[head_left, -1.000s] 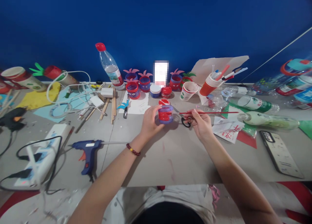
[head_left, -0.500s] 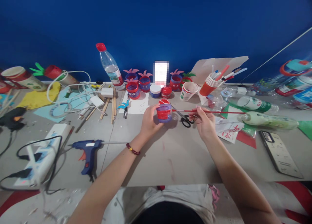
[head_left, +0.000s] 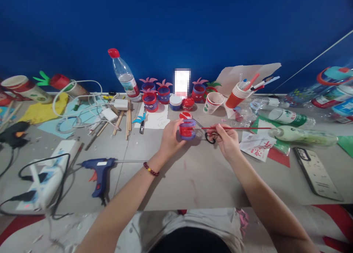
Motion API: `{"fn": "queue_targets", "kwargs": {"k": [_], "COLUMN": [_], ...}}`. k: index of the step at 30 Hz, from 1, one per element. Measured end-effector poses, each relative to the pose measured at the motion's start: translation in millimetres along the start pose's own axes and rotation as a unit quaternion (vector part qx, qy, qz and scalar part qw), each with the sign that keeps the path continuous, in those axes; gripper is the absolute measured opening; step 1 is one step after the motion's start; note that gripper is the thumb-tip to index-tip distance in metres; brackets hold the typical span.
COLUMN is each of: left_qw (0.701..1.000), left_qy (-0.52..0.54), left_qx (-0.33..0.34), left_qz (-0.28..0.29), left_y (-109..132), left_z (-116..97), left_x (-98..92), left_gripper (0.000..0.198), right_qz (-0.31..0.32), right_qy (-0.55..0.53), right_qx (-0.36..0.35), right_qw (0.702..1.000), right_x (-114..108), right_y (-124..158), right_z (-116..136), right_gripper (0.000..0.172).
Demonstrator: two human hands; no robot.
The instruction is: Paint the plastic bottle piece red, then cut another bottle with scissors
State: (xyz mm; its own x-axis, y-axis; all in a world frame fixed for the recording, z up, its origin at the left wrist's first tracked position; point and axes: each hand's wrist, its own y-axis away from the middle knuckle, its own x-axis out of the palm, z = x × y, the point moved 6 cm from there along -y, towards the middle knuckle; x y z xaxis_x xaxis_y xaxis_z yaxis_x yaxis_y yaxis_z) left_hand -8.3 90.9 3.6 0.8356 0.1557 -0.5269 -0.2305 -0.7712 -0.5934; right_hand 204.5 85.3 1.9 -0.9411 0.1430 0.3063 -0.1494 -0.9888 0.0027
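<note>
In my left hand (head_left: pixel 171 137) is a small cup (head_left: pixel 187 129), painted with a red band between purple bands and held above the table. My right hand (head_left: pixel 226 137) pinches a long thin red paintbrush (head_left: pixel 248 128), lying nearly level, its tip at the cup's right side. Just behind the cup lies a paint-smeared red and white lid (head_left: pixel 185 115). Black-handled scissors (head_left: pixel 210 138) lie under the brush, partly hidden by my right hand. Farther back stand an opened red paint jar (head_left: pixel 188 104) and a white-lidded jar of blue paint (head_left: pixel 175 102).
Finished-looking painted cups with paper leaves (head_left: pixel 150 101) line the wall. A paper cup (head_left: pixel 213 103) and a stack of cups holding pens (head_left: pixel 237 95) stand right of them. A glue gun (head_left: pixel 100 174) and power strip (head_left: pixel 52 176) lie left, a phone (head_left: pixel 317 174) right.
My right hand and the paintbrush have shifted left towards the cup. The cup has moved slightly right and turned a little in my left hand.
</note>
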Motion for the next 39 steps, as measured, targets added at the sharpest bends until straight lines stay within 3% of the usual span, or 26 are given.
{"fn": "queue_targets", "kwargs": {"k": [6,22,30,34,39], "left_qw": [0.999,0.999,1.0,1.0,1.0], "left_qy": [0.024,0.031,0.02,0.008,0.012], "left_qx": [0.007,-0.019,0.01,0.005,0.002], "left_qz": [-0.03,-0.038,0.004,0.021,-0.005], "left_y": [0,0,0,0,1], "left_z": [-4,1,1,1,3], "left_x": [-5.6,-6.5,0.4,2.5,-0.1], "left_gripper": [0.056,0.058,0.059,0.058,0.058], "right_qz": [-0.019,-0.075,-0.008,-0.017,-0.042], "right_qy": [-0.004,-0.031,-0.021,-0.004,0.019], "right_qx": [-0.002,-0.041,-0.002,0.0,-0.023], "right_qw": [1.0,0.996,1.0,1.0,0.999], "right_x": [-5,-25,-7,-4,-8], "right_y": [-2,-11,-2,0,-1], "right_z": [3,4,-4,-3,3], "right_gripper": [0.042,0.039,0.038,0.041,0.041]}}
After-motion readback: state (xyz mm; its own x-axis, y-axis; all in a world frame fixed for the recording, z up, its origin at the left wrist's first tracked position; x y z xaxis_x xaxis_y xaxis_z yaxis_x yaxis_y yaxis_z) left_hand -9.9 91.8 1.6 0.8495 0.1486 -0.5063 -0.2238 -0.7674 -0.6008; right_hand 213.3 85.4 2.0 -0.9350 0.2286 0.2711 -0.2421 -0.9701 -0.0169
